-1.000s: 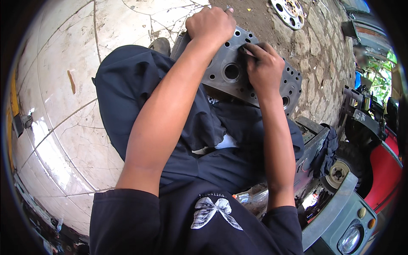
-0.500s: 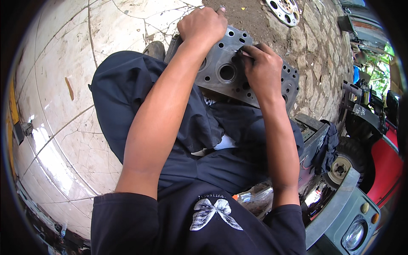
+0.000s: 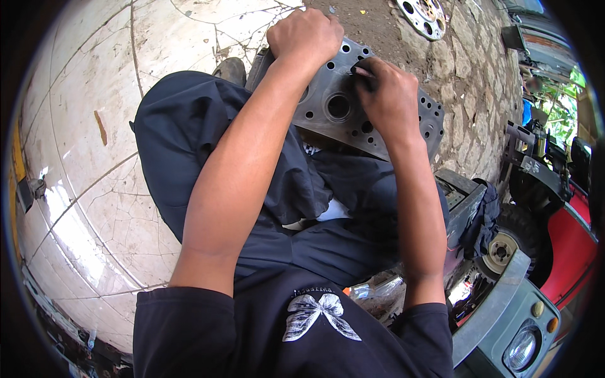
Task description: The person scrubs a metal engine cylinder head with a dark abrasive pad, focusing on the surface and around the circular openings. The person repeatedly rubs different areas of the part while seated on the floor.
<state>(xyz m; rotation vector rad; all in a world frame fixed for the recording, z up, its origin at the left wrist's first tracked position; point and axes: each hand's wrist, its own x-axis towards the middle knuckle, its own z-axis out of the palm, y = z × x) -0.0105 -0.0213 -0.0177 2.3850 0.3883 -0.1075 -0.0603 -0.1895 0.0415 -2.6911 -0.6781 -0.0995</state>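
A grey metal engine cylinder head (image 3: 320, 88), full of round holes, lies tilted beyond my knees. My left hand (image 3: 305, 39) is closed at its far left edge, knuckles up, the fingertips hidden behind the hand. Over the flat face, right of a large round opening, my right hand (image 3: 388, 92) has its thumb and fingers pinched together. Dark smudges cover those fingertips, and whatever small thing they pinch cannot be made out.
A round metal plate with holes (image 3: 423, 15) lies on the stone paving at the far right. Cracked pale tiles (image 3: 88, 189) spread to the left. On the right are a grey box (image 3: 463, 195) with dark cloth (image 3: 482, 220), a wheel (image 3: 502, 249) and a green vehicle front (image 3: 535, 315).
My right hand has shifted slightly away from me across the metal face, its fingers drawn tighter together. My left hand has moved a little right, its thumb tip now out of sight.
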